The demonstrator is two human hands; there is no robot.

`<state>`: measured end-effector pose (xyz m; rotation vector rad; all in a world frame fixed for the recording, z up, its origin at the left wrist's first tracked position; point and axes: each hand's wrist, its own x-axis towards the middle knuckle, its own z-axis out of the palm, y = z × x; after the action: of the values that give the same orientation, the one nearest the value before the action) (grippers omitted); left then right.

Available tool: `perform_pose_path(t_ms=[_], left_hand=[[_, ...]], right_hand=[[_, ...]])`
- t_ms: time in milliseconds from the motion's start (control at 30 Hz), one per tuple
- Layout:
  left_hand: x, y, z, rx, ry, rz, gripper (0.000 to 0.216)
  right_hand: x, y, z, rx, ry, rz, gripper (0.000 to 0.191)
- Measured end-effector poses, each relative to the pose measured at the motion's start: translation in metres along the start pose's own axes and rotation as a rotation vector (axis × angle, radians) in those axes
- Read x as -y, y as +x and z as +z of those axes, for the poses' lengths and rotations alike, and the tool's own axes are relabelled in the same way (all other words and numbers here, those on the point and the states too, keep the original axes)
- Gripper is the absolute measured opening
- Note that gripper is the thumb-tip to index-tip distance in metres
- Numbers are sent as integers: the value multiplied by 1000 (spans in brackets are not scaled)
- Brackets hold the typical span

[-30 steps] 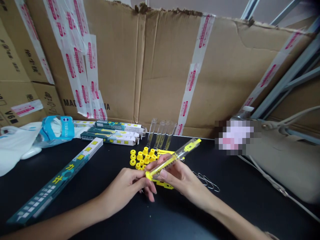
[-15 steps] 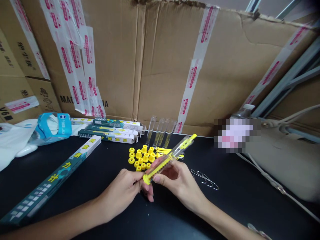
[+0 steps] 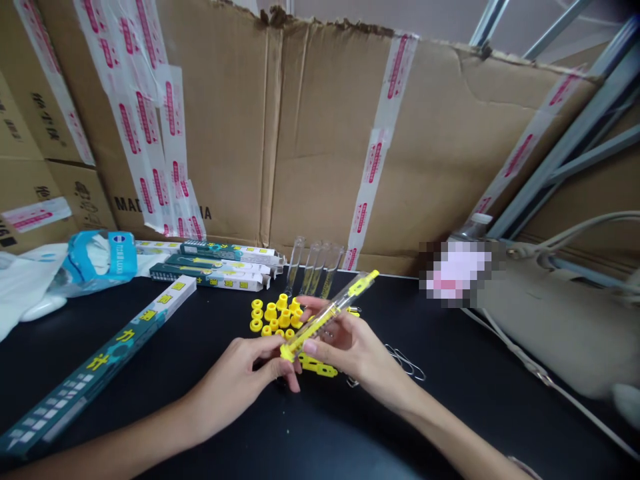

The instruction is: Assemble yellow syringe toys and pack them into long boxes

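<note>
Between my hands is a spring scale, a clear tube (image 3: pixel 345 293) with a yellow scale strip inside, slanting up to the right. My right hand (image 3: pixel 353 343) is closed round its middle, thumb on the near side. My left hand (image 3: pixel 255 363) pinches the yellow cap (image 3: pixel 287 352) at the lower end. Below the tube shows a flat yellow strip (image 3: pixel 319 366) with a metal hook at its end; I cannot tell whether fingers hold it. Several yellow caps and rings (image 3: pixel 283 318) lie just beyond. More yellow strips are partly hidden behind my right hand.
Several clear tubes (image 3: pixel 313 267) stand at the back, by a cardboard wall (image 3: pixel 320 133). Metal hooks (image 3: pixel 407 363) lie right of my right hand. Narrow boxes (image 3: pixel 215 270) are stacked back left, with a long box (image 3: pixel 100 367) nearer. A beige bag (image 3: pixel 550 320) is at right.
The view has tilted and shifted slightly. My left thumb now presses on the lower cap. The yellow strip with a hook has come into sight below the tube.
</note>
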<state>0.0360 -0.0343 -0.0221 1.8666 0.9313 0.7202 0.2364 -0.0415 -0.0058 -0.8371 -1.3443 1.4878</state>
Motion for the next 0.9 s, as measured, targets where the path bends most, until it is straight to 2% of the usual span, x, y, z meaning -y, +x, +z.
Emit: perform_pose_path(t_ms=[67, 167, 333, 433, 567, 667, 767, 900], left_hand=[[-2, 1, -1, 10, 14, -17, 33], [-2, 0, -1, 11, 51, -1, 35], [10, -8, 2, 20, 150, 85, 46], [17, -14, 2, 1, 183, 81, 43], [14, -18, 0, 72, 193, 55, 44], [3, -18, -1, 93, 117, 38, 45], [-4, -14, 0, 42, -21, 10, 44], [0, -8, 5, -7, -199, -36, 50]], right_hand=[[2, 1, -2, -66, 69, -12, 56], [2, 1, -3, -121, 173, -61, 42], [-4, -1, -1, -93, 120, -136, 24], [-7, -4, -1, -88, 76, -158, 20], [-6, -5, -1, -74, 74, -152, 19], [-4, -5, -1, -59, 122, -149, 20], [-4, -5, 1, -53, 159, -153, 20], [-8, -6, 4, -59, 183, -142, 20]])
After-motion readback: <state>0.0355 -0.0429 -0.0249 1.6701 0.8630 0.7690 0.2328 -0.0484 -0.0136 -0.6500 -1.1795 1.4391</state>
